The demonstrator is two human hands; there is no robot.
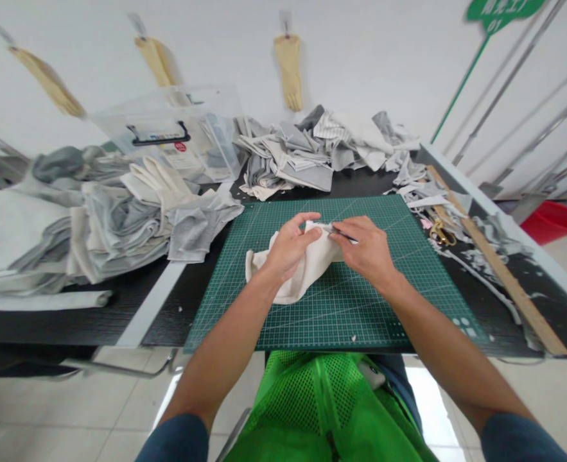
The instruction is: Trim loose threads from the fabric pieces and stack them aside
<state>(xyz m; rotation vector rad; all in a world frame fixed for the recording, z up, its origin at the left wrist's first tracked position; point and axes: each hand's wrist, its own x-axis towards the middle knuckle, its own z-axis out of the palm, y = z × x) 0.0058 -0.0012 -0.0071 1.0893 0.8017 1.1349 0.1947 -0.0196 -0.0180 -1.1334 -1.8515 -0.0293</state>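
Observation:
An off-white piece of fabric [295,285] is held just above the middle of the green cutting mat [244,308], its lower part draping down toward the mat. My left hand [293,246] grips its upper edge between thumb and fingers. On the other side, my right hand [363,247] is closed around a slim metal tool [331,228], whose dark end sticks out by the fingers. The tool's tip meets the fabric's top edge beside my left thumb. Its exact kind is too small to make out.
Grey and white fabric heaps lie left [119,224] and behind the mat [293,154]. A clear plastic box [167,138] stands back left. On the right are a wooden ruler [499,269], gold-handled scissors [442,234] and scraps. A red bin [555,221] is beyond the table edge.

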